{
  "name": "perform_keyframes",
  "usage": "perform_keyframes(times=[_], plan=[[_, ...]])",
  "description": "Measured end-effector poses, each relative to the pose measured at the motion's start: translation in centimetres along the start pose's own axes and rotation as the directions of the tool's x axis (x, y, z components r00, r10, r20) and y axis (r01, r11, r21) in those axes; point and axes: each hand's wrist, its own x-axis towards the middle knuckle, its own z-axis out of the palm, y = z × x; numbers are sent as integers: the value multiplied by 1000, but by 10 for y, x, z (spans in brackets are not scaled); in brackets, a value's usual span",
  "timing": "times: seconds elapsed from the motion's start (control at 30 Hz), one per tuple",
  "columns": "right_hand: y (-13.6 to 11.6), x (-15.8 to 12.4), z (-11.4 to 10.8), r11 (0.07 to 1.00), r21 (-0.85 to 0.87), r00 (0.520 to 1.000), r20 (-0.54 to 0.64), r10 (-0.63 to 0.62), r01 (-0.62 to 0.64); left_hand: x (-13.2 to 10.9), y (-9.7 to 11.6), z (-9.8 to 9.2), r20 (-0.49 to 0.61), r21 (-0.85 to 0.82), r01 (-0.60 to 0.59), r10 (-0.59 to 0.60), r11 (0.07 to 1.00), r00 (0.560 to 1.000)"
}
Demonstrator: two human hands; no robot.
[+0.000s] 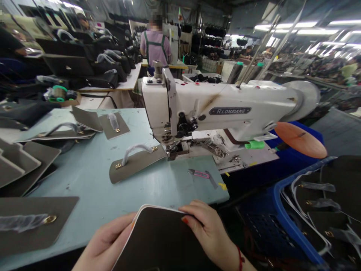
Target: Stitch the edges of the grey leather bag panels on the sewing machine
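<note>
Between my two hands is a dark brown panel (160, 241) with a pale edge, held up at the table's front edge. My left hand (108, 241) grips its left side, the fingers partly behind it. At the top right corner, my right hand (207, 227) pinches the panel between thumb and fingers. Beyond them, a grey-brown panel with a plastic-wrapped handle (137, 160) lies with its right end close to the needle area of the white sewing machine (214, 109). Pink thread snips (199, 174) rest on the table to the right.
More panels (28, 162) are piled on the left of the pale blue table (93, 188). A blue basket (278, 203) holding handled panels stands at right. An orange disc (301, 139) sits beyond it. A person (156, 45) stands with their back turned behind the machine.
</note>
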Motion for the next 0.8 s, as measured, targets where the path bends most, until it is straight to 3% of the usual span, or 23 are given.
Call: perform_keyframes(times=[0.13,0.27,0.37,0.57,0.8], plan=[[1,-2,8,999,45,997,-75,24,-21,4,-12,-7,-140,103,-216,230,971,963],[1,1,9,997,82,998,-67,11,-5,1,-14,-15,-16,281,-349,368,894,930],[1,1,8,991,136,997,-70,-8,18,1,-13,-15,25,302,-383,394,873,919],[1,1,4,930,362,998,-38,-50,60,7,-14,-2,-109,299,-356,403,885,909],[1,1,2,907,420,998,62,-26,-3,1,-4,4,-113,390,-431,507,814,854]])
